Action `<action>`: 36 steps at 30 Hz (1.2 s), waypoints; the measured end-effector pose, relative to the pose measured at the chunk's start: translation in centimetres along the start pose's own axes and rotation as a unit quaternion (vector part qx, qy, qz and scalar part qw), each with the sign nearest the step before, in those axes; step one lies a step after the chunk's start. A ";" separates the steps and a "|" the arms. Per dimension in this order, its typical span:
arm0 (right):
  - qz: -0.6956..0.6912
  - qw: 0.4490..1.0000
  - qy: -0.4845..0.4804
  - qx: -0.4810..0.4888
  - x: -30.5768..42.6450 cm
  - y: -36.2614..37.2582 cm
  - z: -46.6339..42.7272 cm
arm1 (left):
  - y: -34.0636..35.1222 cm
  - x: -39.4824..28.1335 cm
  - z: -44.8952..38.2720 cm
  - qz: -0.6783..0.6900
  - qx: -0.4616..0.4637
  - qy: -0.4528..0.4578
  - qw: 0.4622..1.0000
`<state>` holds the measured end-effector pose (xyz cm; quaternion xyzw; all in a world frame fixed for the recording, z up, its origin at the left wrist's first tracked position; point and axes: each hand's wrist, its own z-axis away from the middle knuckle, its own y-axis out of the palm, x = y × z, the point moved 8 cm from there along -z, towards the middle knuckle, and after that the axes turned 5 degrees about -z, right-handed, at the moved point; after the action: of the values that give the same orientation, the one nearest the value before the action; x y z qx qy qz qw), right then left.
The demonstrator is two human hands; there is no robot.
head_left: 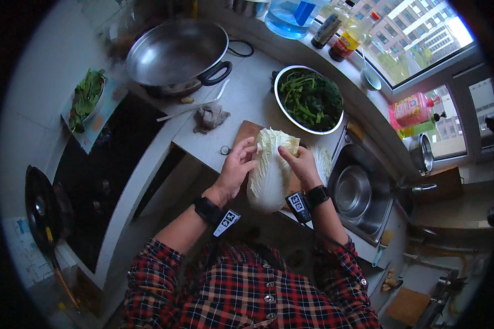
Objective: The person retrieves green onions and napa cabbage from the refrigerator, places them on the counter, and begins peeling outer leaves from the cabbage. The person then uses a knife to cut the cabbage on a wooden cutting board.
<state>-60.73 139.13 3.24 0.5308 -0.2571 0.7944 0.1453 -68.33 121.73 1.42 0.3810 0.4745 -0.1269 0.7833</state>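
A napa cabbage point(269, 177) is in front of me above a wooden cutting board point(247, 130), its leafy end pointing away and its pale base towards me. My right hand point(302, 166) grips its leaf edge at the upper right, thumb on top. My left hand point(236, 170) is at the cabbage's left side, fingers apart, with fingertips at or touching the leaves. More napa cabbage point(322, 158) shows beyond my right wrist, partly hidden by that hand. Whether the first cabbage rests on the board cannot be told.
A white-rimmed basin point(278, 96) of leafy greens point(311, 98) stands behind the board. A steel sink point(378, 214) is at right. A wok point(181, 57), a crumpled grey cloth point(210, 118) and a black cooktop point(107, 164) are at left. Bottles point(348, 41) line the windowsill.
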 end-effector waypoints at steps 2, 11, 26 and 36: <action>0.122 0.991 -0.048 -0.002 1.2 -0.6 0.9 | 0.7 -0.4 0.0 -0.011 0.028 0.012 0.999; -0.215 0.964 -0.014 0.157 5.2 -0.4 4.4 | 0.2 -0.1 0.3 0.037 -0.004 0.011 0.999; 0.058 0.951 -0.098 0.289 5.7 4.1 11.5 | 0.1 -1.0 -0.2 -0.252 0.046 0.194 0.947; 0.031 0.940 -0.164 0.298 -1.9 4.5 19.0 | 2.0 1.7 0.7 -0.510 0.055 0.162 0.843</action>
<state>-47.66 124.81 6.09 0.6645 -0.0454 0.7406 -0.0889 -65.93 122.84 1.13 0.1433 0.7141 -0.4707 0.4980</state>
